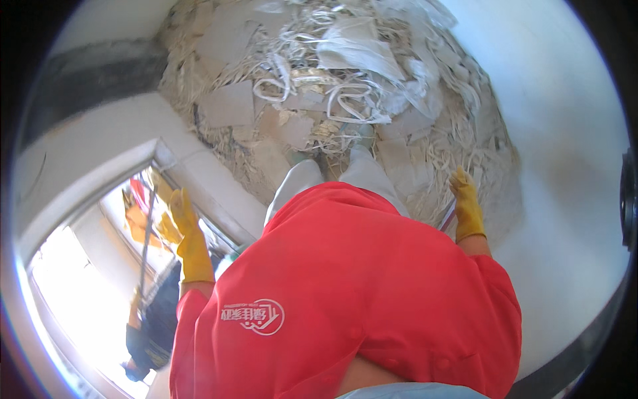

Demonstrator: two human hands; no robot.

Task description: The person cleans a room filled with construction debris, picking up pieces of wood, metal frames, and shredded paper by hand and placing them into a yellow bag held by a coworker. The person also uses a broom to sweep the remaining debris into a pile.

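Note:
My left hand, in a yellow rubber glove, is raised at the left before a bright doorway. Its fingers point up, the thumb stands apart, and I see nothing in it. My right hand, gloved alike, hangs low at the right with its fingers bent. Beside its inner edge shows a thin purple-and-white strip, partly hidden by the glove; whether the hand grips it is unclear. Ahead, a heap of debris covers the floor: white strapping loops, cardboard pieces and a crumpled white plastic sheet.
My feet stand at the near part of the heap. A white wall rises close on the right. At the left, beyond the door frame, another person in dark clothes holds a long pole. Orange and red items lie behind.

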